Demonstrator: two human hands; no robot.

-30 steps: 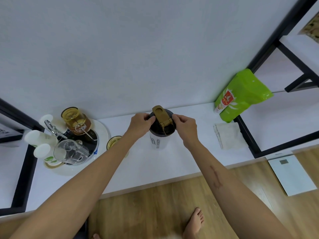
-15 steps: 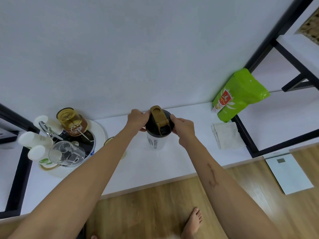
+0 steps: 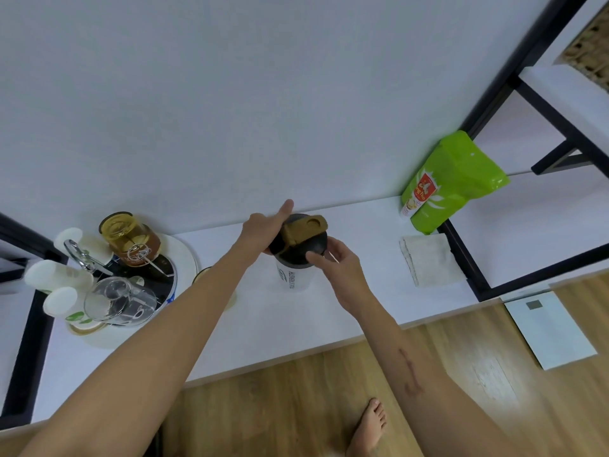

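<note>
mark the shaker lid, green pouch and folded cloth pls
shaker lid (image 3: 309,243): head view, on the black dome just below the tan flip cap.
green pouch (image 3: 458,179): head view, middle of the front panel.
folded cloth (image 3: 430,260): head view, centre of its top face.

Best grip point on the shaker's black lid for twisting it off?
Probably the round rim of the black lid, fingers on opposite sides, coming from above: the shaker bottle stands upright, and the tan flip cap crosses the top, so the crown gives no even hold.
</note>
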